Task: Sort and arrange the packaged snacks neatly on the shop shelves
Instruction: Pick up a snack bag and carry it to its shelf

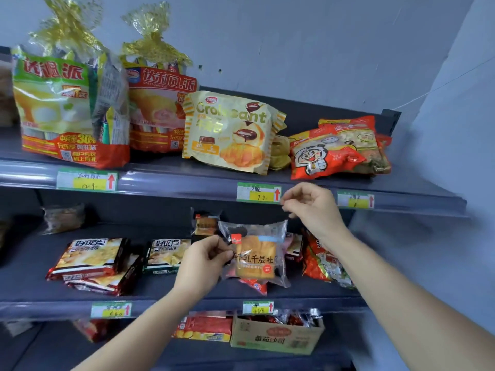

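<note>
**Sorting Snacks on the Middle Tier**

Dark grey metal shop shelves (187,180) carry a leaning cream foil croissant bag (230,132) on top. A tier down, a clear plastic packet of sliced toast (257,259) is held in front of the middle shelf, above a red-trimmed packet (254,286). The left hand (203,261) pinches the toast packet's left edge. The right hand (313,210) hovers loosely curled, holding nothing, just below a green-and-yellow price tag (258,193). The one-edge pinch looks risky: slippery film could slide free and drop the toast.
</note>
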### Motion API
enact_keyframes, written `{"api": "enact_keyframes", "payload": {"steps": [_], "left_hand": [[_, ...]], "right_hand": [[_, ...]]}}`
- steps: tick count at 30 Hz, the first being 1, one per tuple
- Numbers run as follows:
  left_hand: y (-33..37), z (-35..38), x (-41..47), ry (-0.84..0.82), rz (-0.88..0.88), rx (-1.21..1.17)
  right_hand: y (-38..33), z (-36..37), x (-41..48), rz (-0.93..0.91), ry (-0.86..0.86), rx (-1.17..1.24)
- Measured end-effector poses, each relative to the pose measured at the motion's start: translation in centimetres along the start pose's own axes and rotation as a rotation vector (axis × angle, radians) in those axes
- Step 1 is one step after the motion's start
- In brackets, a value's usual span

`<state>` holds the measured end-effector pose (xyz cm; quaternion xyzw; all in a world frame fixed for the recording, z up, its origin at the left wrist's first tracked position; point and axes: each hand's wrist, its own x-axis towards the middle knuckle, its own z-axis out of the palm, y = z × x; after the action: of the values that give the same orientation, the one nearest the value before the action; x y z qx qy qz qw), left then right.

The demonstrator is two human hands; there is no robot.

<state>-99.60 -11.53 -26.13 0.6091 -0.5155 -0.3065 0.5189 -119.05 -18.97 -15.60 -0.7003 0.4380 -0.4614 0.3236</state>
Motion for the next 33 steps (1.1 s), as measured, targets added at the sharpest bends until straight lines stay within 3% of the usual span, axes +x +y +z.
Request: {"api": "enact_keyframes", "payload": {"steps": [6, 10, 14, 22, 27, 33], "left_hand": [[-5.3, 1.2, 0.3, 0.049, -0.19, 0.086], [-8.8, 2.0, 2.3, 0.049, -0.261, 0.175], [-12.0, 3.1, 4.8, 0.038, -0.318, 0.246], [-17.4, 4.4, 9.9, 0.053, -0.391, 0.354], [-19.0, 4.8, 11.8, 0.064, -0.417, 0.462], [-19.8, 5.3, 12.4, 0.074, -0.403, 0.503]], "right_hand": [[7.3, 3.4, -2.4, 0.16, -0.108, -0.109], [12.0, 5.6, -3.0, 0.321, -0.248, -0.118], [15.7, 6.1, -1.6, 0.461, -0.279, -0.132], [25.5, 4.0, 4.6, 0.744, 0.146, -0.185], [30.7, 4.1, 7.6, 0.919, 0.251, -0.16], [32.2, 5.0, 8.8, 0.819, 0.323, -0.436]]}}
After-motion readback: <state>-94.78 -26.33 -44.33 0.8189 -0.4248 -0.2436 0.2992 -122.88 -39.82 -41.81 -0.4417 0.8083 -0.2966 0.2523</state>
